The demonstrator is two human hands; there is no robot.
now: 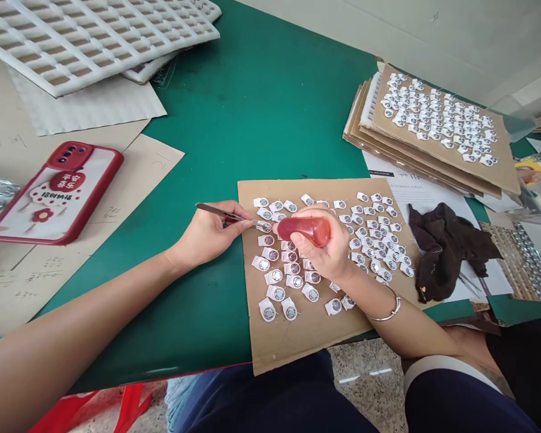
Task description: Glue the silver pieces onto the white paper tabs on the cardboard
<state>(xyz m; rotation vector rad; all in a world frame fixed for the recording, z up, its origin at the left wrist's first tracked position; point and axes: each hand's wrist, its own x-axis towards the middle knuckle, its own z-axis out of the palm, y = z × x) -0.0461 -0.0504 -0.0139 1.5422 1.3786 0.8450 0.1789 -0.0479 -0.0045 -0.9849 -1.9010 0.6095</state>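
Observation:
My left hand [214,233] is closed on a pair of tweezers [216,210], whose tips reach a small round piece with a white tab [264,226] at the left edge of a brown cardboard sheet [279,346]. In my right hand [329,246] is a translucent red squeeze bottle [304,230], lying on its side with its pale tip pointing left, close to that same piece. Several rows of similar round pieces [290,308] with white tabs lie on the cardboard. My right hand and the bottle hide some of them.
A stack of cardboard sheets [433,129] bearing more pieces stands at the back right. Right of my work lies a dark cloth [451,246]. A red-edged phone [58,192] and white gridded trays [99,36] are on the left of the green table [252,102].

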